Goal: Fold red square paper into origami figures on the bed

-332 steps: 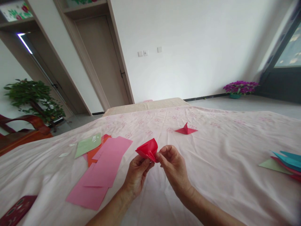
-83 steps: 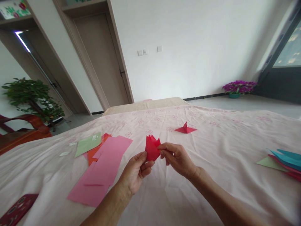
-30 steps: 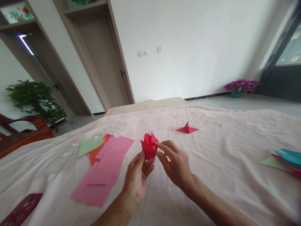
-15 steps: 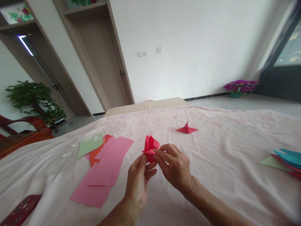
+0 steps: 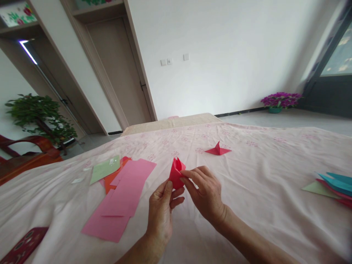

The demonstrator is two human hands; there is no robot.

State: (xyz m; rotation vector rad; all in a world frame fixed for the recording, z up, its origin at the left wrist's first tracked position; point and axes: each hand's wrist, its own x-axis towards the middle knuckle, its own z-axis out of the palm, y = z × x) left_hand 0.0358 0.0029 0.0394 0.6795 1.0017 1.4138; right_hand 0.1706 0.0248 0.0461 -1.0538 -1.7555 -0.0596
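Observation:
A red folded paper piece (image 5: 176, 177) with pointed tips is held upright above the cloth, at the middle of the head view. My left hand (image 5: 161, 205) pinches its lower left side between thumb and fingers. At its right side, my right hand (image 5: 205, 190) has thumb and index finger closed on a flap edge. The fingers hide the lower part of the paper. Farther off, to the upper right of my hands, a second red folded paper (image 5: 218, 149) lies on the cloth, flat at both ends with a peak standing in its middle.
Pink paper sheets (image 5: 123, 196), an orange sheet (image 5: 112, 181) and a light green sheet (image 5: 105, 169) lie to the left. Nearer sits a dark red phone-like object (image 5: 24, 245). Blue folded paper (image 5: 337, 183) lies at the right. Pale flowered cloth (image 5: 255, 205) covers the table.
The held paper has gone from spread-out points to a narrower shape with its left side folded flat. My right fingers have shifted from its front onto the right flap. The second piece stays put.

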